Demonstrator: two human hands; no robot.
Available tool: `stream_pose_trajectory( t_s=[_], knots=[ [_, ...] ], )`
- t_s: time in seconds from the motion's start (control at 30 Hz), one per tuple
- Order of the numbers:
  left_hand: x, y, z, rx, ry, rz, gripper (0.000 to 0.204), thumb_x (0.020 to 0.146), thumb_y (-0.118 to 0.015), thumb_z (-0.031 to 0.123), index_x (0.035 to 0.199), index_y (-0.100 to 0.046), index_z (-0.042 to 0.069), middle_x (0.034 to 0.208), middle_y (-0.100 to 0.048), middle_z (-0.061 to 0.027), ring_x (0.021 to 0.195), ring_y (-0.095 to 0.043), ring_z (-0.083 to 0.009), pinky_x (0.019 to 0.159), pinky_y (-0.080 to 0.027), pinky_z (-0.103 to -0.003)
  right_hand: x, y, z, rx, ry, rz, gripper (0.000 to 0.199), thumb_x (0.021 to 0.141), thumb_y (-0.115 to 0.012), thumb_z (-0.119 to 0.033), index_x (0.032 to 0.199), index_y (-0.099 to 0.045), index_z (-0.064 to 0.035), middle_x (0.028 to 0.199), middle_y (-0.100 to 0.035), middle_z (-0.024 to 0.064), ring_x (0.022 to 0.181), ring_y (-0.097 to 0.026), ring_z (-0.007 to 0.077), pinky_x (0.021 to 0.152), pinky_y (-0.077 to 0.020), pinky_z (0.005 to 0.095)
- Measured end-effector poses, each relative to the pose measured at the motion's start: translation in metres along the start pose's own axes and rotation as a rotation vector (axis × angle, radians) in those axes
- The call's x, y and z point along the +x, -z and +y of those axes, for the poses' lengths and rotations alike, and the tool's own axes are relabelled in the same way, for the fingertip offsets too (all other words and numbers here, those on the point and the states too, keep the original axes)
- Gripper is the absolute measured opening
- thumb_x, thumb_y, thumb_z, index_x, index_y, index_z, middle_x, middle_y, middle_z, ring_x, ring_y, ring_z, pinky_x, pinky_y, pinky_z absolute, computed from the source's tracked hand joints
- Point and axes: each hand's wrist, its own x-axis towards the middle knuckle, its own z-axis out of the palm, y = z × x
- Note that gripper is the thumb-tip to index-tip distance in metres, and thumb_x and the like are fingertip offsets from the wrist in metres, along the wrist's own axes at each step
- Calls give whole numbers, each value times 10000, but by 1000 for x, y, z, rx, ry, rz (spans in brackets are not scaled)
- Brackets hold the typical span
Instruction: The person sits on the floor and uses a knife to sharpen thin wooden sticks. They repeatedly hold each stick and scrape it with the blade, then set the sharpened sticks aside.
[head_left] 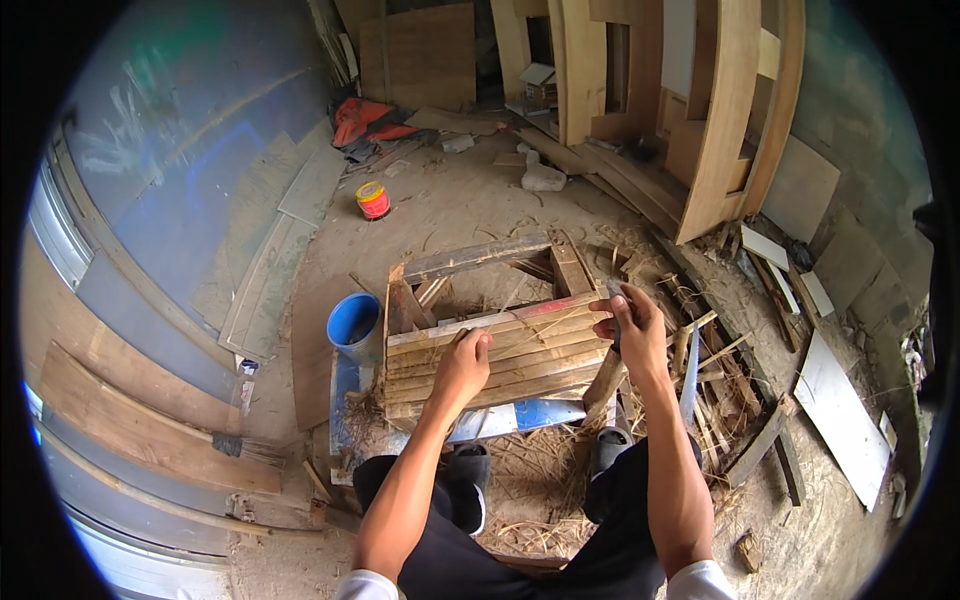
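Note:
In front of me stands a low wooden frame [500,352], slatted with pale split lengths on the near side and open at the back between darker beams. My left hand [463,368] is closed at the upper slats, left of centre; what its fingers hold, if anything, is hidden. My right hand [637,325] is closed around a dark, narrow tool [615,318] at the frame's right end, and the tool's exact kind does not show. Along the top slat runs a reddish patch [560,303] between the two hands.
A blue bucket [354,320] stands left of the frame. Farther off are a red-and-yellow tin [373,200] and orange cloth [365,120]. Scrap wood [715,385] and straw litter the right side. Tall wooden panels [715,140] stand behind; a stick broom [235,445] lies left.

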Motion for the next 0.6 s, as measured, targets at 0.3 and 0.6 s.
stream_pose_trajectory(
  t_s=[0.3, 0.6],
  knots=[
    [-11, 36, 35, -1187, 198, 105, 318, 925, -607, 173, 1195, -584, 6, 921, -614, -27, 847, -557, -114, 757, -414, -224, -41, -43, -40, 276, -410, -516, 240, 976, -524, -177, 1174, -519, -40, 711, -568, 48, 482, -375, 62, 430, -273, 208],
    [-12, 39, 41, -1191, 84, 312, 197, 897, -637, 90, 1056, -639, -25, 910, -676, -111, 824, -638, -169, 779, -515, -303, -45, -65, -21, -250, -186, -467, 266, 1001, -476, -196, 1139, -586, 2, 715, -621, 11, 498, -384, 37, 462, -331, 192]
  ],
)
